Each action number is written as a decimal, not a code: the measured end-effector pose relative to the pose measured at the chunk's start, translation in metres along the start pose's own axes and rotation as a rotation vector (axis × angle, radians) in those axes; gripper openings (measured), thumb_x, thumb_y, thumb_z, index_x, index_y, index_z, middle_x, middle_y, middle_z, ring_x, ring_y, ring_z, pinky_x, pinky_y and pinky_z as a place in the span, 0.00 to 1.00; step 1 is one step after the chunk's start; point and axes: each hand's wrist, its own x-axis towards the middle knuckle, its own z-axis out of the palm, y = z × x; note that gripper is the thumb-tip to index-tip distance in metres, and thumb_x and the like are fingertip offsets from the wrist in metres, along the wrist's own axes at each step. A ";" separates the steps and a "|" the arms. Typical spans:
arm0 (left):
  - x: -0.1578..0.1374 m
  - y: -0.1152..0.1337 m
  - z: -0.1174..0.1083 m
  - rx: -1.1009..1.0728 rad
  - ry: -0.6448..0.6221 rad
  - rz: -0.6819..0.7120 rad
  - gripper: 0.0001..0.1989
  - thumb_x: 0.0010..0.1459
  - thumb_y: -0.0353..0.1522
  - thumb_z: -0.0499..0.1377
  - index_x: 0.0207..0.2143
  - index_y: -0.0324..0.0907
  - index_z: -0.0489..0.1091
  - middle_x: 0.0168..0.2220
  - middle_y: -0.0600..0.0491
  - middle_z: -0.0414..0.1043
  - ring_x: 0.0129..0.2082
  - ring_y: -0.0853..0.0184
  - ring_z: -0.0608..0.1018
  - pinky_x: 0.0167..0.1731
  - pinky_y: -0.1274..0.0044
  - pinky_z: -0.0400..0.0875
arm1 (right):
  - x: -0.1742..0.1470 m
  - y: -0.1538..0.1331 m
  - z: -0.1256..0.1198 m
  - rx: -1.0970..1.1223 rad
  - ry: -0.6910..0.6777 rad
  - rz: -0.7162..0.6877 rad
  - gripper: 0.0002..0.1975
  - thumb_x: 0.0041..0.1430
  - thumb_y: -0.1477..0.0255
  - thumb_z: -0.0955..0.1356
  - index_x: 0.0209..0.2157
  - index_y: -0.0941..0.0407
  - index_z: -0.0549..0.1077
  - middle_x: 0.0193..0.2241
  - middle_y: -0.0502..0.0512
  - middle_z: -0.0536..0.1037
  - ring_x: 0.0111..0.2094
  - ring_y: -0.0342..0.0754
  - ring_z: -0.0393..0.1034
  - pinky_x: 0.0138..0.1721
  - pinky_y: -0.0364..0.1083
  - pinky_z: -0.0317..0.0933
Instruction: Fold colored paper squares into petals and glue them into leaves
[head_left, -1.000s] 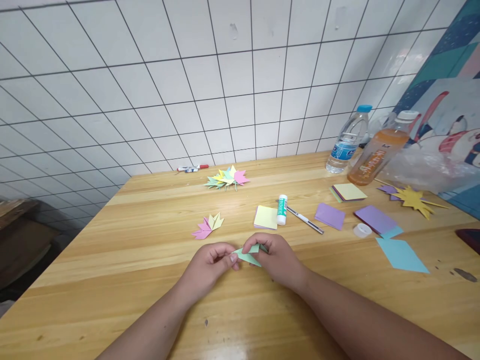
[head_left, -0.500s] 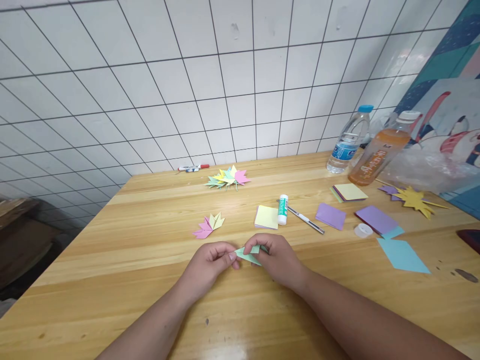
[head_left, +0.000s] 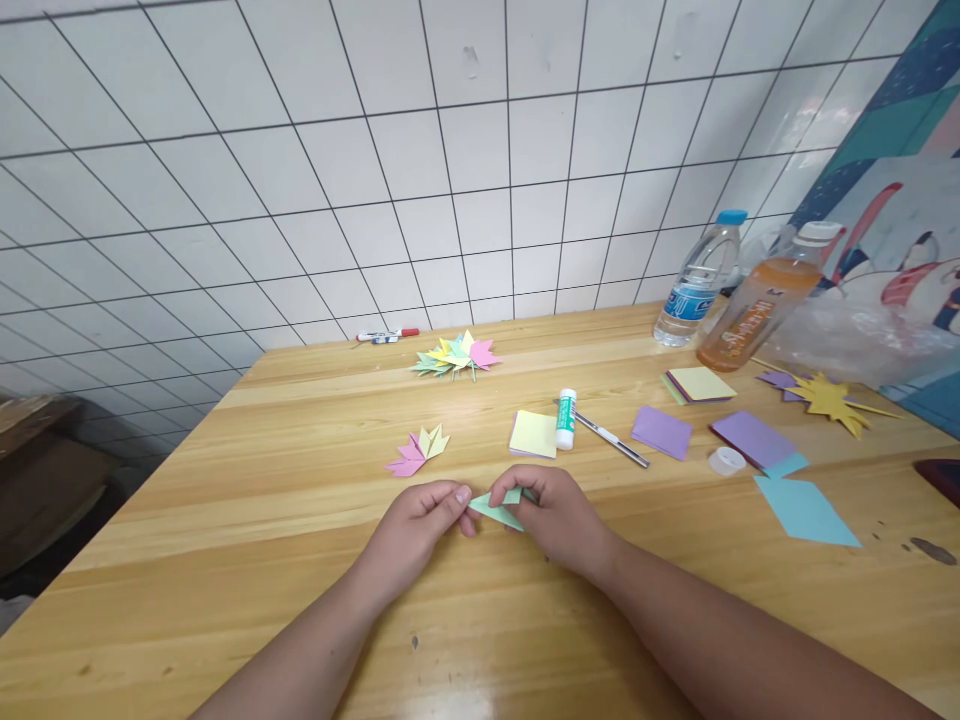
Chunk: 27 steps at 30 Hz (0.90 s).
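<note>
Both hands hold a folded light-green paper [head_left: 501, 508] just above the wooden table. My left hand [head_left: 424, 520] is closed, thumb and fingers pinching the paper's pointed left end. At its right side my right hand [head_left: 555, 520] grips the paper, with fingers curled over the folds and covering part of it. Beyond my left hand lies a folded pink and yellow paper leaf [head_left: 418, 450]. A stack of pale yellow paper squares [head_left: 532, 434] sits beyond my right hand, with a glue stick [head_left: 565, 420] at its right edge.
A pen [head_left: 611, 440], purple paper [head_left: 661, 432], a white cap [head_left: 727, 460] and a blue sheet [head_left: 807, 510] lie to the right. A water bottle [head_left: 691, 285] and an orange drink bottle [head_left: 765, 300] stand behind. Folded paper leaves [head_left: 456, 355] and markers [head_left: 387, 336] lie near the tiled wall.
My left thumb has shifted slightly up along the paper's pointed end. My right hand and the paper have hardly moved.
</note>
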 end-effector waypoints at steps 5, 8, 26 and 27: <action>0.000 0.003 0.003 0.063 0.030 -0.024 0.16 0.56 0.41 0.54 0.25 0.39 0.72 0.22 0.54 0.72 0.26 0.68 0.73 0.30 0.79 0.64 | -0.001 0.000 0.001 0.057 -0.027 0.015 0.10 0.47 0.79 0.62 0.27 0.56 0.73 0.23 0.47 0.70 0.24 0.40 0.61 0.25 0.39 0.54; -0.002 0.005 0.005 0.117 0.040 -0.019 0.15 0.57 0.40 0.53 0.25 0.40 0.71 0.21 0.55 0.71 0.25 0.69 0.72 0.29 0.79 0.64 | 0.000 -0.001 0.001 0.118 -0.041 0.053 0.08 0.47 0.78 0.62 0.26 0.56 0.72 0.21 0.47 0.69 0.23 0.41 0.62 0.25 0.39 0.56; -0.004 -0.001 0.008 0.515 0.149 0.188 0.12 0.59 0.37 0.51 0.30 0.43 0.71 0.28 0.54 0.74 0.29 0.67 0.74 0.30 0.79 0.64 | -0.001 -0.005 0.001 -0.197 0.016 0.006 0.08 0.53 0.66 0.65 0.28 0.55 0.73 0.24 0.47 0.73 0.26 0.42 0.63 0.28 0.40 0.54; -0.004 -0.001 0.008 0.511 0.144 0.189 0.11 0.58 0.37 0.52 0.32 0.44 0.72 0.30 0.54 0.75 0.30 0.67 0.74 0.31 0.79 0.64 | -0.001 -0.004 0.001 -0.196 0.009 -0.008 0.08 0.53 0.67 0.65 0.29 0.54 0.73 0.24 0.47 0.73 0.27 0.42 0.63 0.28 0.40 0.55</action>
